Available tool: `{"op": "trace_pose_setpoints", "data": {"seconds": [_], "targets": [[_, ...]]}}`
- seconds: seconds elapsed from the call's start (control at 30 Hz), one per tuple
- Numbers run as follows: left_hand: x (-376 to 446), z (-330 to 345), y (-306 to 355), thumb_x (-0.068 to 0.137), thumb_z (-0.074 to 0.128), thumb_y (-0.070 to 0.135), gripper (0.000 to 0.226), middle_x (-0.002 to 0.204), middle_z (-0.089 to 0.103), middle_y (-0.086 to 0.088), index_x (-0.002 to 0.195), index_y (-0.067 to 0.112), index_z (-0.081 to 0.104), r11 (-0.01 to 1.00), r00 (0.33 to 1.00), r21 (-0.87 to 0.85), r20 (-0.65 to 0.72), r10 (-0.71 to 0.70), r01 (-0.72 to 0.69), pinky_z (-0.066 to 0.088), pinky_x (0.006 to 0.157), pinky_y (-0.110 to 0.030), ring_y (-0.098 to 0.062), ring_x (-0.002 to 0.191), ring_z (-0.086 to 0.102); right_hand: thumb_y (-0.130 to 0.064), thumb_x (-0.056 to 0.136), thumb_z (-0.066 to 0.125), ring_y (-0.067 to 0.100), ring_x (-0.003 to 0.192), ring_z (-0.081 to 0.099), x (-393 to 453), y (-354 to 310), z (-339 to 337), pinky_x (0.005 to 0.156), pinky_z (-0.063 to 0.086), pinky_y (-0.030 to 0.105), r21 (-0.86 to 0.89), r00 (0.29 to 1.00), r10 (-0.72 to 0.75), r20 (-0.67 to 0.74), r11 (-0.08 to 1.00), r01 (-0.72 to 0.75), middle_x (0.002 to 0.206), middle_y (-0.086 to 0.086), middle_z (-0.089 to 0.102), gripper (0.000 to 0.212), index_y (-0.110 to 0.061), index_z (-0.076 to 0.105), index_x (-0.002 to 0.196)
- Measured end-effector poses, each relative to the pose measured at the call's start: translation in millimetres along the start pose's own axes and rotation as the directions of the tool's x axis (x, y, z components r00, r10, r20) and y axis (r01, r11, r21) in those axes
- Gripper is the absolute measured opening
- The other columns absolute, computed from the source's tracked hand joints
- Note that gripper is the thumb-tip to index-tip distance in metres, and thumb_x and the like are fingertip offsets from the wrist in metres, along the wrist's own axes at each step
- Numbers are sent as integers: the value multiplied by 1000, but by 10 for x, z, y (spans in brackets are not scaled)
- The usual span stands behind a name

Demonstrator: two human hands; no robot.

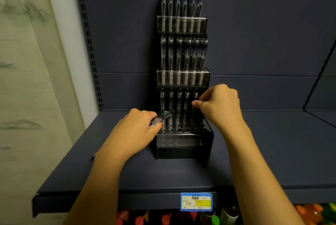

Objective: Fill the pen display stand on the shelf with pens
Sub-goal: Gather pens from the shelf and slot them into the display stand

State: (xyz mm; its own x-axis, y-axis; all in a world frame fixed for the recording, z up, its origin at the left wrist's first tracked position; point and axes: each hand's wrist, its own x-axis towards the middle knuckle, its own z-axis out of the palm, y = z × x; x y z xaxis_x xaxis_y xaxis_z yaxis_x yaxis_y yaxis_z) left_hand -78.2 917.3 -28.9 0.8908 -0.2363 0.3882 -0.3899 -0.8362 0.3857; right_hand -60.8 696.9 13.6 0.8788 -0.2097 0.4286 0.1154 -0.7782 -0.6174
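Observation:
A black three-tier pen display stand (183, 150) stands on the dark blue shelf (272, 152). Its top and middle tiers are full of upright pens (181, 2). The bottom tier has several pens in its back row and many empty holes (189, 126) in front. My left hand (134, 133) grips a small bunch of clear pens (162, 116), their tips pointing right over the stand's left side. My right hand (220, 106) pinches the rightmost pen (195, 101) of the back row between thumb and fingers.
A loose pen (93, 157) lies on the shelf behind my left wrist. A price label (196, 202) sits on the shelf's front edge. Bottles (227, 217) stand on the shelf below. A perforated upright (89, 42) and a curtain (27, 79) are at left.

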Motion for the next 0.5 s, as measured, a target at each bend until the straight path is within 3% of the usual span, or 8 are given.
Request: {"op": "trace_pose_setpoints", "data": {"seconds": [0.07, 0.17, 0.3, 0.5], "targets": [[10, -10, 4, 99, 54, 32, 37, 59, 53, 0, 66, 15, 51, 1000, 1000, -2, -5, -6, 6, 33, 51, -27, -13, 50, 45, -31, 82, 84, 28, 98, 67, -48, -46, -41, 76, 53, 32, -32, 1000, 15, 15, 999, -14, 94, 11, 73, 23, -10, 76, 88], [24, -32, 41, 99, 54, 33, 39, 58, 51, 1, 64, 17, 49, 1000, 1000, -18, -22, -15, 14, 34, 50, -28, -13, 49, 43, -35, 76, 88, 21, 92, 70, -136, -149, -105, 83, 59, 35, 30, 997, 24, 77, 999, -27, 88, 5, 73, 26, -15, 74, 85], [34, -50, 96, 99, 55, 34, 36, 60, 52, 2, 66, 20, 50, 999, 997, 17, -71, -29, 30, 30, 49, -27, -13, 50, 45, -44, 65, 91, 19, 68, 75, -318, -334, -167, 71, 64, 34, 280, 931, 37, 364, 949, -147, 70, 4, 75, 41, -8, 75, 77], [15, -38, 210, 101, 48, 37, 22, 64, 49, 7, 100, 24, 65, 984, 992, 174, -122, -22, 43, 27, 47, -25, -10, 51, 44, -48, 81, 79, 23, 63, 75, -421, -474, -39, 58, 60, 29, 376, 884, -1, 467, 905, -198, 68, 11, 75, 56, 8, 73, 84]]}}
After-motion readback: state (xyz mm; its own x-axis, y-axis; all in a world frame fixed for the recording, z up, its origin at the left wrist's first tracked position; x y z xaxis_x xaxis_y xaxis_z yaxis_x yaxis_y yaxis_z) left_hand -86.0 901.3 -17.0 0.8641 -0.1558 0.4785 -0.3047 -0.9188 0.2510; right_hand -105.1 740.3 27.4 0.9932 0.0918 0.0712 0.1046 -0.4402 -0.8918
